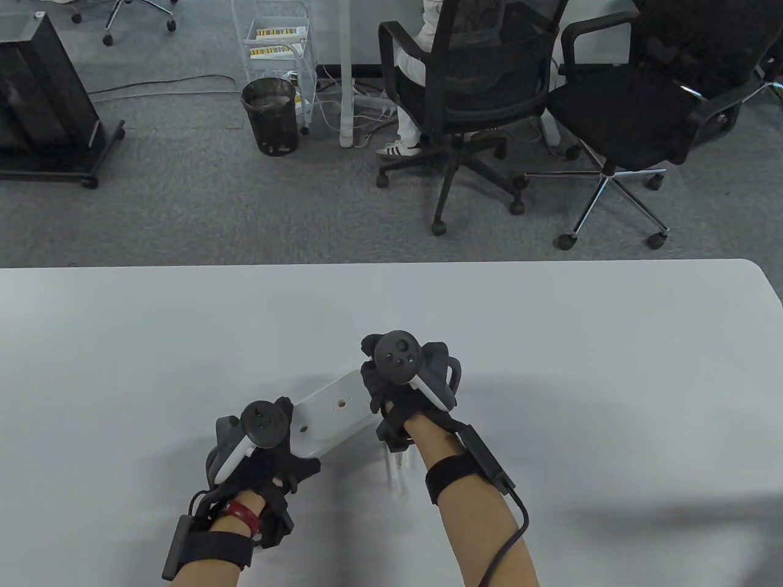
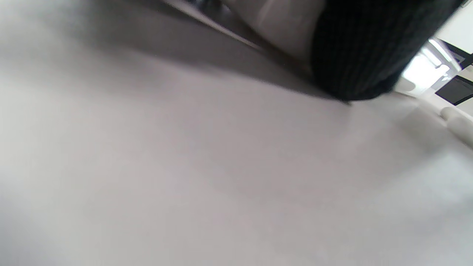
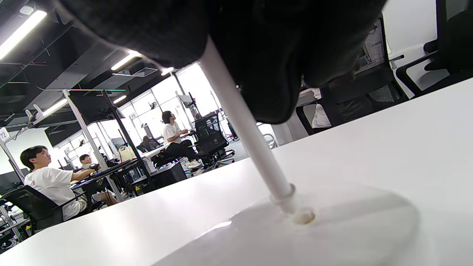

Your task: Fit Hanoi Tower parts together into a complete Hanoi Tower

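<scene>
The right hand (image 1: 400, 391) is gripping a white peg (image 3: 244, 125), tilting its tip at a hole (image 3: 303, 217) in the white base (image 1: 333, 416); the left hand (image 1: 263, 446) is holding the base's near end.

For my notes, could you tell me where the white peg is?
In the right wrist view, the right hand holds the peg, tip at a hole in the base.

Wide bare table (image 1: 550, 342) surrounds the work — only the base (image 1: 333, 416) and loose pegs (image 1: 397, 468) obstruct.
</scene>
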Demonstrator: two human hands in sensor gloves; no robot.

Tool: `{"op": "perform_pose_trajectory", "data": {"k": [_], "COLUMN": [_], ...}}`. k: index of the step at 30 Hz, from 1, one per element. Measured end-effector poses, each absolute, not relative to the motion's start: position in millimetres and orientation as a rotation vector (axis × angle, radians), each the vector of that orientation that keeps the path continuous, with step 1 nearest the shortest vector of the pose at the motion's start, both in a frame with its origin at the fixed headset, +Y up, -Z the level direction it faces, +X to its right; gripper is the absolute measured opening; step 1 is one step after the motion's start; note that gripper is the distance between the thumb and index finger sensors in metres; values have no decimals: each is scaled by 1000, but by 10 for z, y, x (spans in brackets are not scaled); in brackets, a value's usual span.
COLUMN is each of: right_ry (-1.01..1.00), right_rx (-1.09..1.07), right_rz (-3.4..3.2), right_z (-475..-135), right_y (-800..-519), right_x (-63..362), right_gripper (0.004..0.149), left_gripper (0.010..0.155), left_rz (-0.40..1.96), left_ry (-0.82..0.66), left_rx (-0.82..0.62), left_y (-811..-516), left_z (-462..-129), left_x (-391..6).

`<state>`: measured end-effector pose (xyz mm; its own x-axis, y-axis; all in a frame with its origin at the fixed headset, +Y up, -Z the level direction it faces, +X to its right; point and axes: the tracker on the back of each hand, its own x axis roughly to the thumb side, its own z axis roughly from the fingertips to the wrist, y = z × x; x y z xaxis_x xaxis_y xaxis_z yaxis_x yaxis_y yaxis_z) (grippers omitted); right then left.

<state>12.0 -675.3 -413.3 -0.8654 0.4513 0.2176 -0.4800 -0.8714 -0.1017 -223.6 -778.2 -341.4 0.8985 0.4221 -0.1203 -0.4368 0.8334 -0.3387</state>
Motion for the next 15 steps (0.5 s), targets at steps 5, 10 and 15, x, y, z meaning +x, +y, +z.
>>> {"op": "perform_pose_trajectory", "data": {"k": [5, 10, 15], "right_ry": [-197, -190, -203], "right_rx": [248, 248, 217], "right_rz": [2660, 2654, 2646], "right_z": [-4151, -4165, -4174], "right_y": [-6782, -6795, -6791], "right_x": [120, 137, 135], "right_gripper": [45, 45, 42], "left_gripper": [116, 116, 116], "left_rz": [455, 454, 454], "left_ry": [42, 42, 42], "left_rx": [-370, -370, -371], "left_y": [-7789, -7795, -7801], "left_z": [-3421, -3425, -3429], "left_x": [-2240, -2241, -2243]}}
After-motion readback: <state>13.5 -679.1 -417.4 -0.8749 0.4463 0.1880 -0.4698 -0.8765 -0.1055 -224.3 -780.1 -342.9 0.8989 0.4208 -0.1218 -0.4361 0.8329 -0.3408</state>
